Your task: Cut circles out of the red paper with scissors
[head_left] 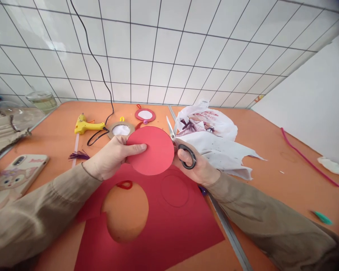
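A red paper disc (155, 158) is pinched at its left side in my left hand (113, 156), thumb on top. My right hand (196, 163) holds scissors (187, 156) by their black handles, with the blades parted and pointing up beside the disc's right edge. Beneath both hands lies a large red sheet (169, 229) with a round hole cut in it and circle outlines drawn to the right of the hole. A small red loop shows at the top of the hole.
Behind the disc are a yellow glue gun (87, 126), a cardboard ring (111, 130) and a red ring (145, 114). A white plastic bag (223, 124) sits at the back right. A phone (19, 177) lies left, a pink strip (305, 162) right, on the orange table (260, 131).
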`<act>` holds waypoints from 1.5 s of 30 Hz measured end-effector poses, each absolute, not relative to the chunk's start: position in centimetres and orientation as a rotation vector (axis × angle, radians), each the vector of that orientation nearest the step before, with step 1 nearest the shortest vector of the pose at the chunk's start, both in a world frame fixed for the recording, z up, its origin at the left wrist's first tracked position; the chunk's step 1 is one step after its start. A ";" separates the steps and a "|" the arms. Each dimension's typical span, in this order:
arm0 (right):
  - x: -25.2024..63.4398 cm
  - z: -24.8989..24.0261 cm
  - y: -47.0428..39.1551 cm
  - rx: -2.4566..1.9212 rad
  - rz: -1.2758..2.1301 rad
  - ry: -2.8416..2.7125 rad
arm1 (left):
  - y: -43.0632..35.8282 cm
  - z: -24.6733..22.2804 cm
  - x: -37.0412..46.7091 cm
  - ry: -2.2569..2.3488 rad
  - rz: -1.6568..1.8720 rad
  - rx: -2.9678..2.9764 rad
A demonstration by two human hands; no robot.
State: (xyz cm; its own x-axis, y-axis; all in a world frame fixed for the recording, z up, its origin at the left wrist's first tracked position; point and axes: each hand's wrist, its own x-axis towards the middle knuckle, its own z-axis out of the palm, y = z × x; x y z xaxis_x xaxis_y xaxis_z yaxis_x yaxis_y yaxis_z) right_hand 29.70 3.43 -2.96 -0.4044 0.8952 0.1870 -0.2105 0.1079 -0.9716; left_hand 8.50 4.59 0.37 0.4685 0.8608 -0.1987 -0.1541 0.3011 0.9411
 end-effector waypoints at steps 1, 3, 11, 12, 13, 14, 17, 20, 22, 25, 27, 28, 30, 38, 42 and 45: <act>29.7 -3.0 3.4 -0.692 1.510 -1.392 | 4.6 0.4 8.5 0.838 0.784 1.083; 29.8 -3.0 3.4 -0.642 1.553 -1.320 | 4.6 0.5 8.4 0.843 0.775 1.149; 29.2 -3.7 3.1 -0.602 1.655 -1.223 | 4.5 0.9 8.4 0.806 0.707 1.205; 29.1 -3.9 3.0 -0.604 1.647 -1.209 | 4.5 1.0 8.4 0.815 0.710 1.203; 29.1 -4.0 3.1 -0.606 1.637 -1.200 | 4.5 1.0 8.3 0.823 0.713 1.203; 29.0 -4.1 3.1 -0.611 1.630 -1.195 | 4.6 1.0 8.3 0.832 0.717 1.206; 29.1 -4.3 3.5 -0.660 1.621 -1.159 | 4.7 1.1 8.1 0.864 0.736 1.224; 29.4 -4.3 3.9 -0.661 1.645 -1.114 | 4.7 1.4 8.0 0.874 0.753 1.243; 29.6 -4.2 3.9 -0.617 1.663 -1.141 | 4.7 1.6 7.9 0.880 0.752 1.258; 29.7 -3.7 3.6 -0.610 1.635 -1.225 | 4.8 1.8 7.8 0.900 0.755 1.298; 29.6 -3.2 3.3 -0.614 1.593 -1.249 | 4.8 1.7 7.7 0.895 0.758 1.307; 29.6 -3.0 3.1 -0.642 1.532 -1.278 | 4.9 1.6 7.7 0.889 0.756 1.300; 29.4 -2.6 2.9 -0.710 1.426 -1.328 | 4.9 1.4 7.8 0.872 0.750 1.279; 29.1 -2.0 2.7 -0.821 1.296 -1.285 | 4.9 0.8 8.0 0.866 0.731 1.214; 29.1 -1.7 2.5 -0.879 1.263 -1.332 | 4.7 0.6 8.2 0.826 0.685 1.214; 29.0 -1.7 2.3 -0.915 1.251 -1.394 | 4.5 0.3 8.4 0.804 0.619 1.229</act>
State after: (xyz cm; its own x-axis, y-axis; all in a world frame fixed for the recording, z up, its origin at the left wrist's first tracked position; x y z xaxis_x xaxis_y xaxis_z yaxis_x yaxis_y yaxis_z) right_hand 29.00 2.30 -1.68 -0.2046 0.9603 0.1898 -0.0849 0.1758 -0.9808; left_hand 8.42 4.47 0.34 0.5852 0.7864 -0.1978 0.0094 0.2373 0.9714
